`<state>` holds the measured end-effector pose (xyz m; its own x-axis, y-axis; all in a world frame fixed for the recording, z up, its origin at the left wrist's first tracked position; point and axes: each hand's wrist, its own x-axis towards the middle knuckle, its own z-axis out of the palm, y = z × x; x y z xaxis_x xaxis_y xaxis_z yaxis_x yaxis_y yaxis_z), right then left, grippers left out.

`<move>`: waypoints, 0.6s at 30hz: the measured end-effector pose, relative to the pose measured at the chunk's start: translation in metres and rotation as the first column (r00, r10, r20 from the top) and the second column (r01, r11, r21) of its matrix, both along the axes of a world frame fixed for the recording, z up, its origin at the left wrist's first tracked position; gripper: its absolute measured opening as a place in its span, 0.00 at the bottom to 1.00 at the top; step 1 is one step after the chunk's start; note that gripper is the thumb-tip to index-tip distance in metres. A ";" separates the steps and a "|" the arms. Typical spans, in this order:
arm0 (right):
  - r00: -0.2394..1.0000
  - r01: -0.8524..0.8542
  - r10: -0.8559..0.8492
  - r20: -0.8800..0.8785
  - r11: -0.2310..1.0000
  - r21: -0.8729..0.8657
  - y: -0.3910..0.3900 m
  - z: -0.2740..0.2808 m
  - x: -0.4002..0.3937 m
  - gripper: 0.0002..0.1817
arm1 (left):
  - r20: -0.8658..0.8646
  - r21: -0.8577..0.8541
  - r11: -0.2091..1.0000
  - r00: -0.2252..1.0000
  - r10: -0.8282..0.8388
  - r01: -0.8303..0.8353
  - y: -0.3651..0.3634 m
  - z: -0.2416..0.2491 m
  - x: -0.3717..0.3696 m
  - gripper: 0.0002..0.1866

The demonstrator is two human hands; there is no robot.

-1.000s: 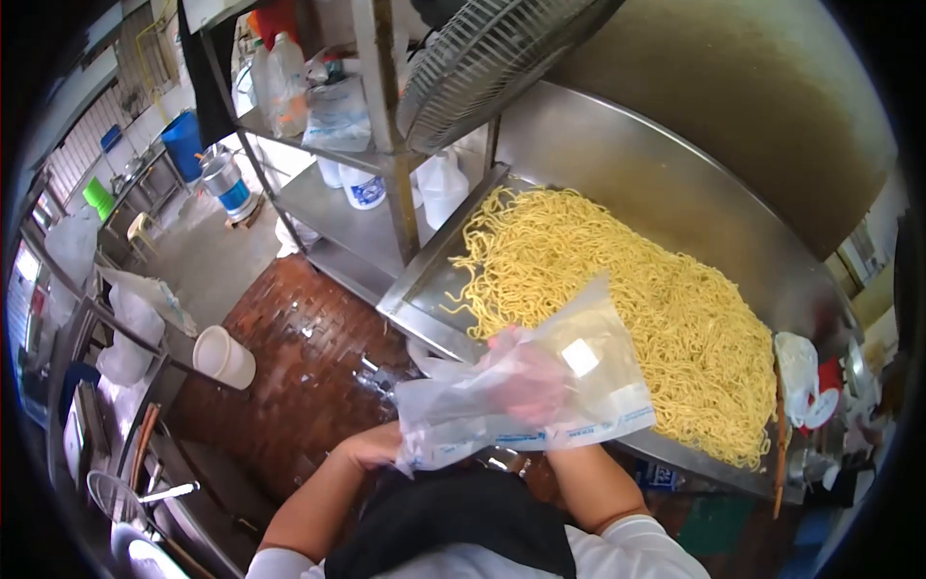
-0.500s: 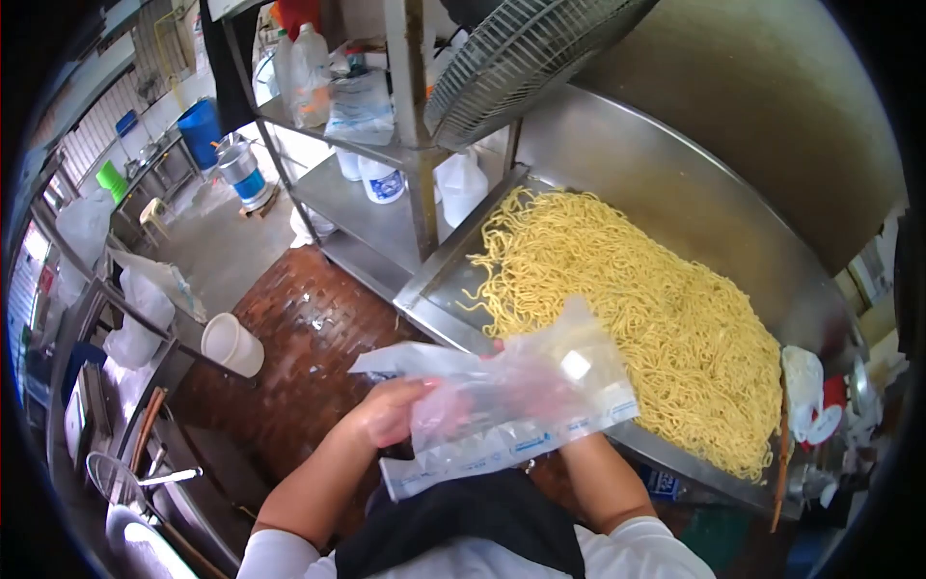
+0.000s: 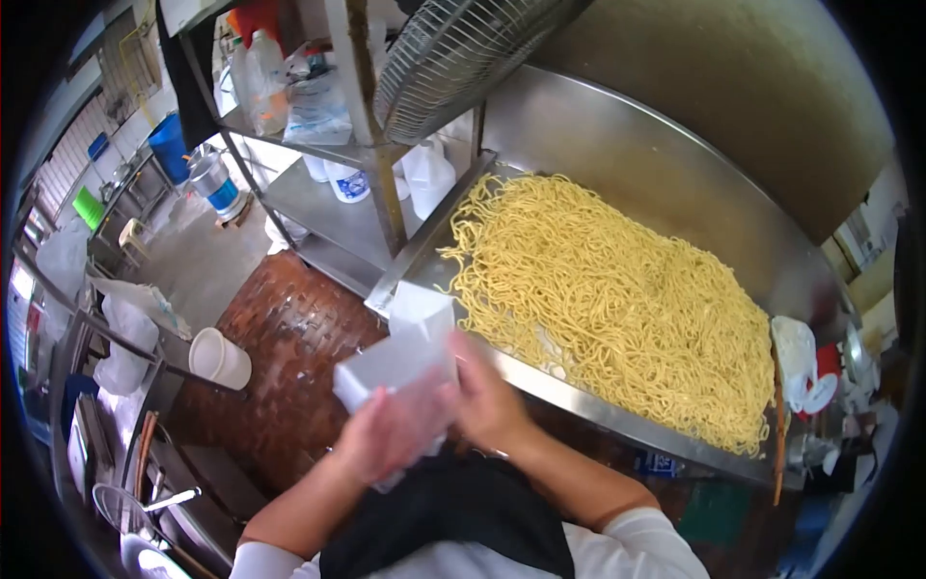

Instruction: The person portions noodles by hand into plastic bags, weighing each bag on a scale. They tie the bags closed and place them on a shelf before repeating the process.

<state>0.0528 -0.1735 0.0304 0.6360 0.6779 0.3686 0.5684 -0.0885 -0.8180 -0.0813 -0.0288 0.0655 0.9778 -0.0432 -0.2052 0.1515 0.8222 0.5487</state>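
A translucent plastic bag (image 3: 395, 362), blurred by motion, is bunched up between my two hands over the front edge of the metal tray. My left hand (image 3: 374, 439) grips its lower left part, fingers closed on the film. From the other side my right hand (image 3: 487, 400) presses against the bag, its thumb and fingers around the right edge. Some of my fingertips are hidden behind the film. Just beyond lies a wide heap of yellow noodles (image 3: 617, 309) in the large metal tray (image 3: 569, 391).
A fan (image 3: 463, 63) hangs over the tray's far left corner. Behind it, a metal shelf (image 3: 328, 207) carries jugs and bottles. A white bucket (image 3: 220, 359) stands on the brick floor at left. A strainer (image 3: 121, 507) is at lower left; a wooden stick (image 3: 778, 434) leans by the tray's right end.
The bag was spread wide across both hands; now it is gathered narrower and further left. My right hand has come from beneath the film to its right side. The view has shifted slightly.
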 end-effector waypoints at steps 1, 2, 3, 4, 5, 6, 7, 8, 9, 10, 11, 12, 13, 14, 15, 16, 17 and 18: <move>0.982 -0.066 0.057 0.179 0.997 0.041 0.019 0.010 -0.012 0.32 | 0.001 0.150 0.984 0.996 0.094 -0.093 -0.020 -0.008 0.008 0.46; 0.983 -0.091 0.063 0.170 0.982 0.163 0.033 0.008 -0.012 0.30 | 0.020 0.296 0.938 0.983 0.185 -0.182 -0.032 -0.014 0.013 0.47; 0.997 -0.047 0.032 0.074 0.977 0.209 0.049 0.001 -0.008 0.26 | 0.027 0.257 0.957 0.991 0.134 -0.137 -0.023 -0.012 0.014 0.42; 1.000 0.003 0.002 -0.021 0.967 0.253 0.059 -0.004 -0.002 0.23 | 0.030 0.254 0.960 0.993 0.113 -0.117 -0.015 -0.008 0.015 0.42; 0.999 0.032 -0.028 -0.019 0.967 0.253 0.061 -0.008 0.003 0.23 | 0.007 0.322 0.946 0.999 0.037 -0.037 -0.004 -0.002 0.016 0.39; 0.967 0.024 0.002 -0.254 0.995 0.098 0.060 -0.012 0.005 0.20 | -0.022 0.385 0.922 0.999 -0.041 0.046 0.010 0.001 0.018 0.36; 0.878 -0.026 -0.003 -0.480 0.998 -0.053 0.058 -0.016 0.007 0.21 | -0.190 0.451 0.888 0.982 -0.008 0.095 0.025 -0.016 0.013 0.28; 0.878 -0.008 -0.026 -0.478 0.998 -0.070 0.054 -0.023 0.008 0.21 | -0.188 0.435 0.894 0.982 -0.029 0.110 0.040 -0.031 0.013 0.28; 0.884 0.136 -0.119 -0.452 0.991 0.007 0.050 -0.031 0.008 0.21 | -0.221 0.214 0.977 0.975 0.033 0.016 0.053 -0.044 0.015 0.26; 0.880 0.273 -0.210 -0.426 0.958 0.092 0.047 -0.038 0.014 0.24 | -0.267 -0.012 0.996 0.960 0.085 -0.091 0.059 -0.041 0.023 0.23; 0.832 0.382 -0.288 -0.475 0.917 0.114 0.037 -0.043 0.027 0.24 | -0.306 -0.058 0.975 0.933 0.188 -0.216 0.065 -0.036 0.034 0.19; 0.771 0.486 -0.356 -0.528 0.865 0.127 0.023 -0.045 0.037 0.23 | -0.170 -0.170 0.944 0.952 0.256 -0.284 0.099 -0.079 0.035 0.16; 0.752 0.509 -0.395 -0.528 0.856 0.086 0.012 -0.036 0.043 0.24 | -0.191 -0.119 0.940 0.936 0.294 -0.320 0.113 -0.056 0.041 0.13; 0.733 0.529 -0.430 -0.528 0.847 0.044 -0.001 -0.027 0.048 0.24 | -0.348 -0.030 0.900 0.849 0.398 -0.434 0.115 -0.034 0.053 0.13; 0.747 0.332 -0.373 -0.551 0.927 -0.177 -0.023 -0.031 0.054 0.21 | -0.314 -0.041 0.909 0.869 0.383 -0.415 0.128 -0.045 0.054 0.13; 0.747 0.331 -0.372 -0.551 0.927 -0.176 -0.023 -0.030 0.050 0.21 | -0.272 -0.048 0.918 0.889 0.368 -0.394 0.137 -0.045 0.059 0.12; 0.833 0.330 -0.398 -0.383 0.915 -0.233 -0.025 -0.026 0.046 0.21 | -0.267 -0.047 0.918 0.890 0.369 -0.394 0.132 -0.044 0.062 0.12; 0.892 0.341 -0.404 -0.202 0.895 -0.287 -0.026 -0.019 0.045 0.26 | -0.140 0.352 0.870 0.899 0.414 -0.346 0.113 -0.025 0.071 0.10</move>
